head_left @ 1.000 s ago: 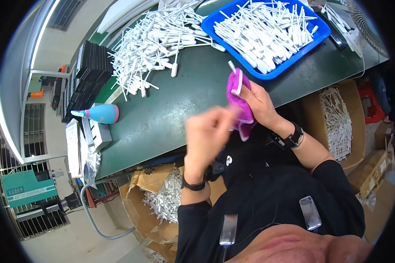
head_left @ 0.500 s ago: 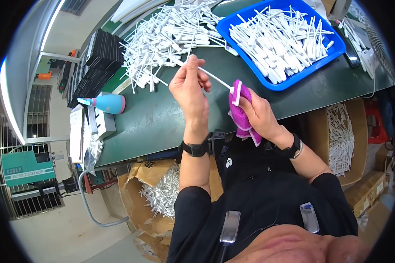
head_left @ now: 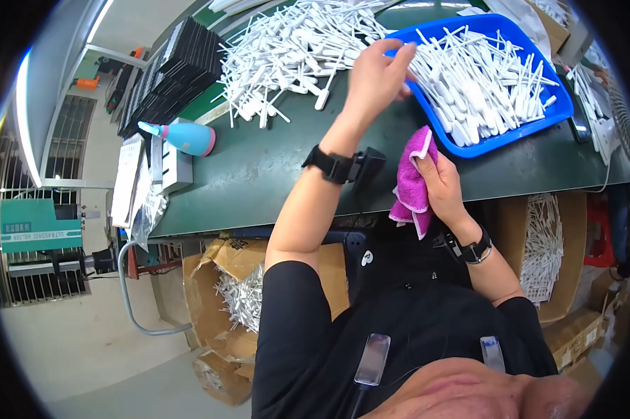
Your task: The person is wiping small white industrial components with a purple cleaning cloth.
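My left hand (head_left: pixel 378 78) is over the left rim of a blue tray (head_left: pixel 461 149). Its thumb and fingers are apart, and nothing shows between them. White plastic sticks (head_left: pixel 468 98) with thicker, paddle-like ends fill the tray. My right hand (head_left: pixel 443 187) is closed around a folded purple cloth (head_left: pixel 413 183) with a pale edge, held in front of the tray near the bench's front edge. No stick pokes out of the cloth. To the left of the tray, a large loose pile of similar white sticks (head_left: pixel 287 59) covers the back of the bench.
On the green bench (head_left: pixel 259 174), a blue and pink spray bottle (head_left: pixel 189 137) stands near stacked black trays (head_left: pixel 175 77) at left. Cardboard boxes of white parts sit below the bench, one at left (head_left: pixel 213 318) and one at right (head_left: pixel 570 258). A green machine (head_left: pixel 39 225) is farther left.
My left hand has moved right and away from me to the tray, and the stick it held is out of its fingers. The cloth, still in my right hand, no longer wraps a stick.
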The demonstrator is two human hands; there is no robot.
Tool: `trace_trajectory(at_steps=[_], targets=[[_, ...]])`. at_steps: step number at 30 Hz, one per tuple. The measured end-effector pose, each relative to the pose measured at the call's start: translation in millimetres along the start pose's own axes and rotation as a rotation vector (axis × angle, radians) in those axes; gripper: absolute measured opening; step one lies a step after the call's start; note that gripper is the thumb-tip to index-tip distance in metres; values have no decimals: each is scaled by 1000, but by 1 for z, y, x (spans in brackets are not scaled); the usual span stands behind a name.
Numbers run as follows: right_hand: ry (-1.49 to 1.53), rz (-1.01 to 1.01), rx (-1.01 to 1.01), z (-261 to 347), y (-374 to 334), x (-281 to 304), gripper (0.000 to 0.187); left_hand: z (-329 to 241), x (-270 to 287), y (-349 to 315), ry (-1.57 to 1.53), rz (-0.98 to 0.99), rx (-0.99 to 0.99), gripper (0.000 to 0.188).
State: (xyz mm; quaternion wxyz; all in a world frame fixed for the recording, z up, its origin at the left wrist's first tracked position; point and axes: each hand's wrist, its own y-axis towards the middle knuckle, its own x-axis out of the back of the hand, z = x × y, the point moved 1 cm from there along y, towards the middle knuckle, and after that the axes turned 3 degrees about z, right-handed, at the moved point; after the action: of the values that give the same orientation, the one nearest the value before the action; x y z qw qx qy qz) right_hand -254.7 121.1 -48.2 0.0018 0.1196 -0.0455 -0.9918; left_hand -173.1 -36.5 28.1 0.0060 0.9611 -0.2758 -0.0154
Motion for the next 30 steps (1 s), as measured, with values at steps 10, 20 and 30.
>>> trace_trajectory(at_steps=[10, 20, 30], targets=[[86, 19, 9, -1, 3, 2, 31, 44, 132, -56, 1477, -279, 96, 35], [141, 59, -25, 2, -1, 4, 27, 41, 67, -129, -153, -374, 82, 26], [213, -68, -37, -1, 0, 5, 29, 54, 58, -152, -210, -456, 111, 24]])
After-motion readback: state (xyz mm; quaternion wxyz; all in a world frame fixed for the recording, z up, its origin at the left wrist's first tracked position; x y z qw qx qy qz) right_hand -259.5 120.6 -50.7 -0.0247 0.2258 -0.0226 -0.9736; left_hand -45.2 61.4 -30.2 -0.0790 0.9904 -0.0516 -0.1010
